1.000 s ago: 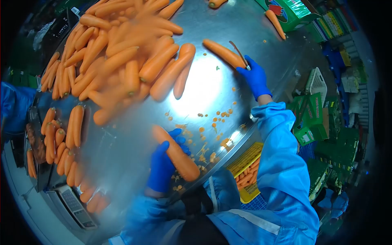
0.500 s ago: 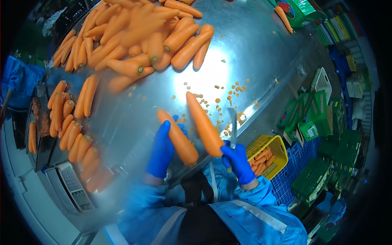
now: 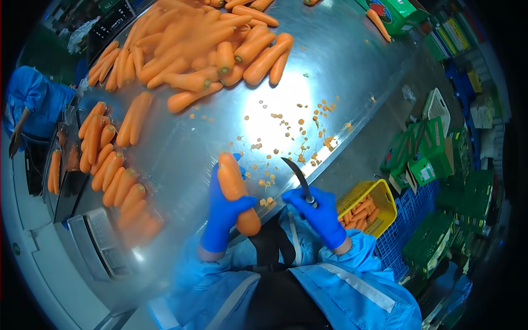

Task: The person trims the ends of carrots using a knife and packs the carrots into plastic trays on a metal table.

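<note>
My left hand (image 3: 224,212) is wrapped round a large carrot (image 3: 235,190), its thumb across the front. The carrot is nearly upright in the view, over the near edge of the metal table. My right hand (image 3: 319,214), also in a blue glove, grips a small knife (image 3: 298,177) with a dark curved blade pointing up and left. The knife is apart from the carrot. Small cut carrot ends (image 3: 301,142) lie scattered on the table beyond both hands.
A big carrot pile (image 3: 192,49) covers the table's far left, with a row of carrots (image 3: 113,176) nearer. A scale (image 3: 96,242) stands lower left. A yellow crate (image 3: 389,212) of carrots sits right, near green boxes (image 3: 421,151). Another person's blue sleeve (image 3: 36,99) shows left.
The second carrot has gone from my right hand, which now holds just the knife. My left fingers have closed round a carrot. The view has shifted slightly.
</note>
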